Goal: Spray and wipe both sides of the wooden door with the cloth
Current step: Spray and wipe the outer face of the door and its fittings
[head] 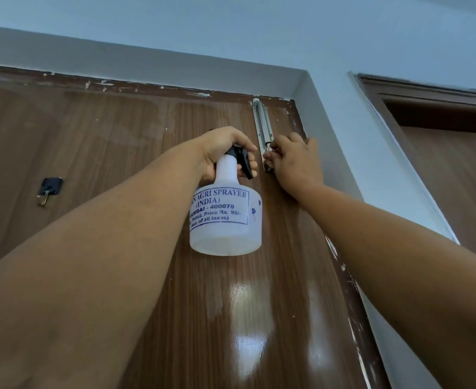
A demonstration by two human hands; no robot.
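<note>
you looked up at the top of the wooden door (119, 141), seen from below. its brown laminate face was glossy, with bright glare patches low in the view. white flecks marked the dark top and right edges of the door.

your left hand (225, 153) gripped the neck of the spray bottle (225, 220), fingers curled round it and over the black trigger head (244, 161). the bottle was translucent white and hung upright below the hand, in front of the door face. its blue-printed label read "agri sprayer (india)", with a price line beneath. whether it touched the door, you could not tell.

your right hand (294, 161) was at the lower end of the metal tower bolt (263, 127), fixed upright near the door's top right corner. the fingers were curled in and pinched the bolt's knob; the thumb side lay against the door edge. the two hands sat just beside each other, apart.

a small black hook (48, 189) with a metal piece hanging from it was stuck to the door at left, well apart from the hands. pale blue wall (259, 32) ran above and right of the frame. a second brown door (455, 175) showed at far right. no cloth was in view.
</note>
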